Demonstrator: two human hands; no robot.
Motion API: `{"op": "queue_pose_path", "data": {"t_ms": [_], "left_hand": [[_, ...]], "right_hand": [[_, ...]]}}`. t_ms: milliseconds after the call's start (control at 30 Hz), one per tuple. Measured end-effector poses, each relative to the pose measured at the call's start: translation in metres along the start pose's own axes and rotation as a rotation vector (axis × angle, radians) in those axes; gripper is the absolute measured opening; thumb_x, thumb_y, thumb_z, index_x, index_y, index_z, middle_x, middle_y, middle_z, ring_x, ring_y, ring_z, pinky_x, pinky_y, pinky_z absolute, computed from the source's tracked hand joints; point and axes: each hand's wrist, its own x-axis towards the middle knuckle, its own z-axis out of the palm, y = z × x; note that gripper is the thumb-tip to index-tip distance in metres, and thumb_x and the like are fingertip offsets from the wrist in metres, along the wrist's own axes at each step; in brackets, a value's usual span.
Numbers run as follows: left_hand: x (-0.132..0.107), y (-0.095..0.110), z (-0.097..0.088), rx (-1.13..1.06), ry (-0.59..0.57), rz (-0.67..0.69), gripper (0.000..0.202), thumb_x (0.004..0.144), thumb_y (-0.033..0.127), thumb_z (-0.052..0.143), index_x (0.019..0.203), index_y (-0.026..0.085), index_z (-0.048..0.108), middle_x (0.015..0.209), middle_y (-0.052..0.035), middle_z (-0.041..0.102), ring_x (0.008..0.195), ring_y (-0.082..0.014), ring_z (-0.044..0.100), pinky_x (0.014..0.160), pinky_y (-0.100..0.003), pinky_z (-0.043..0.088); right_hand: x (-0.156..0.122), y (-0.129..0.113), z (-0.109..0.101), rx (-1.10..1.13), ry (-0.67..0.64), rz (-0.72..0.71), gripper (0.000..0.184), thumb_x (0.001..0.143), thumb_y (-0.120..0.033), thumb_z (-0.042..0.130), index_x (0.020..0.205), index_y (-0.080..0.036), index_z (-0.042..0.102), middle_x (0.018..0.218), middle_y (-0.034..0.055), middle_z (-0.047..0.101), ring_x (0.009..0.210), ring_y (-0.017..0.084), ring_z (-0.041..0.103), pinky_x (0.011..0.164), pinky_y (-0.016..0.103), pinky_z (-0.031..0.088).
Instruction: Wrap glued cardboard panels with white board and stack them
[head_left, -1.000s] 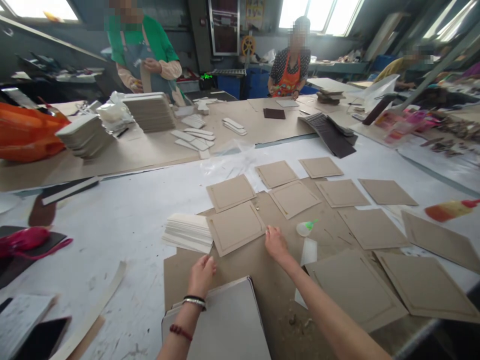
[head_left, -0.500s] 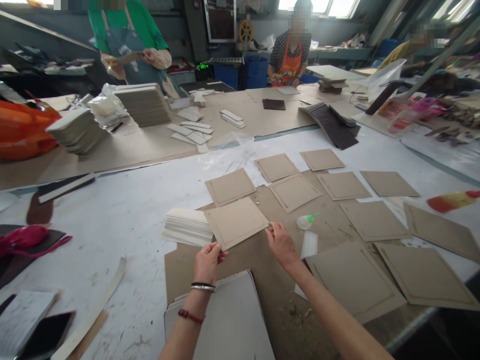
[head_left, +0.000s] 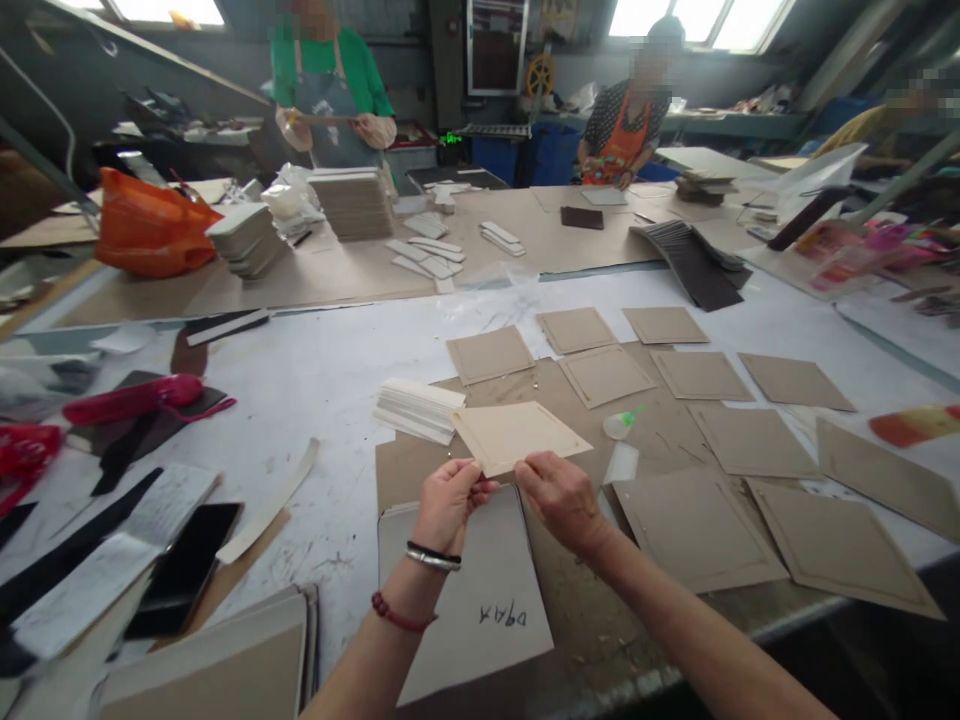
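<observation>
Both my hands hold one tan square cardboard panel (head_left: 519,434) lifted off the table. My left hand (head_left: 448,503) pinches its near left edge; black, silver and red bracelets circle that wrist. My right hand (head_left: 562,494) grips the near right edge. Under the hands lies a grey board (head_left: 480,610) with handwriting on it. A stack of white sheets (head_left: 417,407) sits just left of the panel. A small glue bottle with a green tip (head_left: 622,423) lies to the right.
Several more cardboard panels (head_left: 700,373) are spread across the brown sheet on the white table (head_left: 315,380). An orange bag (head_left: 150,225) and stacks of boards (head_left: 352,203) stand farther back. Two people work at the far side, one in green (head_left: 330,85), one in an orange apron (head_left: 622,130).
The panel lay flat on the table a second ago; both hands took its edges and raised it toward me. The view has swung left.
</observation>
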Motion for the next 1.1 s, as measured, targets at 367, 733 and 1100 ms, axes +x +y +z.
{"op": "queue_pose_path", "data": {"t_ms": [367,733,1100], "left_hand": [[-0.069,-0.038,-0.09,0.23,0.09,0.076,0.042,0.065,0.041,0.064,0.092,0.009,0.059,0.082,-0.0096,0.066,0.065,-0.0136,0.061,0.06,-0.025,0.049],[-0.105,-0.065,-0.136,0.308,0.184,0.161,0.04,0.063,0.044,0.063,0.087,0.012,0.061,0.067,-0.002,0.064,0.062,-0.0135,0.059,0.064,-0.026,0.047],[-0.11,-0.086,-0.173,0.47,0.244,0.236,0.029,0.062,0.044,0.062,0.073,0.016,0.06,0.055,0.0034,0.055,0.054,-0.0112,0.05,0.055,-0.022,0.041]], "right_hand": [[-0.017,-0.04,-0.075,0.914,0.41,0.799,0.02,0.078,-0.038,0.055,0.081,-0.019,0.048,0.065,-0.0019,0.058,0.059,0.012,0.057,0.06,0.027,0.046],[-0.065,-0.121,-0.038,1.478,0.293,1.191,0.032,0.063,-0.04,0.069,0.072,-0.018,0.047,0.059,-0.0041,0.059,0.058,0.01,0.058,0.061,0.026,0.05],[-0.116,-0.112,-0.018,1.322,0.014,1.265,0.036,0.064,-0.05,0.065,0.071,-0.019,0.047,0.051,-0.0063,0.05,0.047,0.009,0.047,0.043,0.019,0.039]]}}
